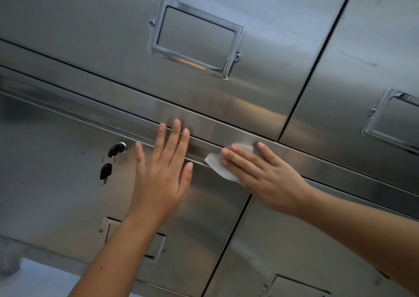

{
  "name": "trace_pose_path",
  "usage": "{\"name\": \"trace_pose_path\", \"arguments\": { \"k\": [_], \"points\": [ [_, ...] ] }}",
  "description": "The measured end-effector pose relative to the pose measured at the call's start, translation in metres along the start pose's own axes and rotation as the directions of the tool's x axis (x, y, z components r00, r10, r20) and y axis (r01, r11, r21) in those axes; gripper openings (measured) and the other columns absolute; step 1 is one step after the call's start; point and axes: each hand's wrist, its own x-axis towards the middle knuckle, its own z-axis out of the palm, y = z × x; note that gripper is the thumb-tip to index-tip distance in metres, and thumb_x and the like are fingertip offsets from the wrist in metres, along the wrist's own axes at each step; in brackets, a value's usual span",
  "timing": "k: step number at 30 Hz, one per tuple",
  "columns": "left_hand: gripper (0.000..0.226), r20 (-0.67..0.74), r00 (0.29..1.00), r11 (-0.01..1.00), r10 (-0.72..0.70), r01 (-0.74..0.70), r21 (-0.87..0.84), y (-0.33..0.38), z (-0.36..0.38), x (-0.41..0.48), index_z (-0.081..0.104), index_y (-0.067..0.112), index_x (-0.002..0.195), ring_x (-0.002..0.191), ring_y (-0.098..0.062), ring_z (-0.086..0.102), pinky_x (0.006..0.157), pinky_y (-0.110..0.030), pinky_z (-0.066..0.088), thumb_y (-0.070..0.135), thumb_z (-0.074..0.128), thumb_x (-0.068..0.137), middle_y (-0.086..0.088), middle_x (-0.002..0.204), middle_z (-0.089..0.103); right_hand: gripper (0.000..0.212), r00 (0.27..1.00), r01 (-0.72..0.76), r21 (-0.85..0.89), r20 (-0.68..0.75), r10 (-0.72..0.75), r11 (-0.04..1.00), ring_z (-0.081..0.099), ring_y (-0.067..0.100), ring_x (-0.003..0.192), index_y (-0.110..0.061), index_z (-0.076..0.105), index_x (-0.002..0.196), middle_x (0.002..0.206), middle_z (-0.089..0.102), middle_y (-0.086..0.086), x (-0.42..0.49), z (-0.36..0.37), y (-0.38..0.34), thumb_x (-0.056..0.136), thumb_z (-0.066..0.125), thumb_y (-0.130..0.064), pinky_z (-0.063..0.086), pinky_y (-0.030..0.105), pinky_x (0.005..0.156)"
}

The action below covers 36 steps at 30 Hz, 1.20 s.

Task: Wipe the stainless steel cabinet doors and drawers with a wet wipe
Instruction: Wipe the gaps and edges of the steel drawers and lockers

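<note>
A stainless steel cabinet fills the head view, with an upper drawer front (102, 31) and a lower door (56, 172) below a horizontal steel strip (140, 108). My right hand (260, 176) lies flat with straight fingers on a white wet wipe (216, 164), pressing it against the strip and the top edge of the lower door. My left hand (163, 167) rests flat on the lower door, its fingers straight and reaching up over the strip. Most of the wipe is hidden under my right hand.
A lock with a black key and a second hanging key (113, 158) sits left of my left hand. Chrome label holders are on the upper drawer (195, 38), the right drawer (392, 119) and the lower doors (136, 240). Dark vertical gaps separate the panels.
</note>
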Motion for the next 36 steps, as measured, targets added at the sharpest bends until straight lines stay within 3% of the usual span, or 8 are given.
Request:
{"name": "trace_pose_path", "arguments": {
  "k": [4, 7, 12, 16, 18, 23, 29, 36],
  "points": [
    [0.057, 0.009, 1.000, 1.000, 0.007, -0.007, -0.006, 0.003, 0.001, 0.000, 0.018, 0.012, 0.146, 0.142, -0.019, 0.005, 0.108, -0.057, 0.004, 0.034, 0.026, 0.094, -0.005, 0.154, 0.012, 0.060, 0.999, -0.024, 0.004, 0.023, 0.024, 1.000, 0.028, 0.021, 0.137, -0.010, 0.038, 0.141, 0.149, 0.028, 0.006, -0.002, 0.000, 0.001, 0.081, 0.044, -0.013, 0.014, 0.045, 0.109],
    [0.057, 0.002, 1.000, 1.000, 0.018, -0.018, 0.003, 0.003, -0.001, -0.001, 0.019, 0.011, 0.146, 0.142, -0.019, 0.007, 0.107, -0.057, 0.006, 0.034, 0.027, 0.094, -0.005, 0.154, 0.014, 0.062, 0.999, -0.047, 0.055, 0.004, 0.047, 0.997, 0.035, 0.025, 0.134, -0.008, 0.044, 0.137, 0.146, 0.034, 0.008, -0.003, -0.002, -0.002, 0.076, 0.031, -0.002, 0.021, 0.045, 0.107],
    [0.056, -0.011, 1.000, 1.000, 0.024, -0.023, 0.009, 0.000, -0.008, 0.001, 0.019, 0.012, 0.146, 0.142, -0.019, 0.006, 0.107, -0.057, 0.005, 0.034, 0.027, 0.095, -0.003, 0.154, 0.014, 0.048, 0.991, -0.102, 0.210, -0.068, 0.119, 0.972, 0.043, 0.029, 0.128, -0.005, 0.063, 0.118, 0.139, 0.045, 0.013, -0.008, -0.003, -0.016, 0.083, 0.031, 0.000, 0.032, 0.047, 0.100],
    [0.056, -0.004, 1.000, 1.000, 0.020, -0.020, -0.001, 0.002, -0.012, 0.002, 0.018, 0.012, 0.146, 0.142, -0.018, 0.005, 0.107, -0.056, 0.003, 0.033, 0.026, 0.095, -0.003, 0.154, 0.013, 0.034, 0.990, -0.087, 0.188, -0.095, 0.107, 0.978, 0.045, 0.026, 0.128, -0.006, 0.062, 0.120, 0.138, 0.047, 0.010, -0.011, 0.001, -0.018, 0.087, 0.054, -0.008, 0.036, 0.046, 0.097],
    [0.056, 0.000, 1.000, 1.000, 0.018, -0.018, -0.008, 0.004, -0.012, 0.001, 0.017, 0.013, 0.146, 0.142, -0.018, 0.005, 0.108, -0.056, 0.002, 0.033, 0.026, 0.095, -0.003, 0.154, 0.012, 0.038, 0.988, -0.103, 0.168, -0.097, 0.120, 0.980, 0.046, 0.025, 0.127, -0.007, 0.062, 0.120, 0.137, 0.048, 0.009, -0.012, 0.002, -0.019, 0.083, 0.066, -0.014, 0.037, 0.046, 0.097],
    [0.056, 0.001, 0.999, 0.999, 0.044, -0.044, -0.010, 0.008, -0.008, -0.001, 0.017, 0.012, 0.145, 0.142, -0.020, 0.007, 0.107, -0.056, 0.004, 0.033, 0.027, 0.094, -0.004, 0.153, 0.013, 0.031, 0.977, -0.122, 0.263, -0.140, 0.163, 0.957, 0.051, 0.025, 0.122, -0.006, 0.069, 0.108, 0.133, 0.052, 0.009, -0.009, -0.003, -0.022, 0.084, 0.050, -0.001, 0.039, 0.042, 0.094],
    [0.056, -0.001, 0.999, 0.999, 0.033, -0.033, 0.000, 0.003, -0.005, -0.002, 0.016, 0.013, 0.146, 0.142, -0.018, 0.004, 0.108, -0.056, 0.003, 0.034, 0.027, 0.095, -0.002, 0.154, 0.012, 0.025, 0.957, -0.144, 0.331, -0.194, 0.216, 0.933, 0.059, 0.023, 0.112, -0.011, 0.072, 0.086, 0.127, 0.058, 0.007, -0.002, -0.004, -0.024, 0.086, 0.048, -0.002, 0.040, 0.036, 0.085],
    [0.057, 0.027, 0.999, 0.999, 0.033, -0.032, -0.011, 0.005, 0.000, -0.005, 0.015, 0.013, 0.147, 0.143, -0.019, 0.003, 0.109, -0.055, 0.000, 0.034, 0.026, 0.095, -0.002, 0.155, 0.010, 0.028, 0.961, -0.095, 0.325, -0.215, 0.171, 0.941, 0.063, 0.023, 0.105, -0.012, 0.072, 0.100, 0.120, 0.063, 0.007, -0.004, 0.001, -0.028, 0.085, 0.050, -0.005, 0.040, 0.035, 0.085]
  ]
}}
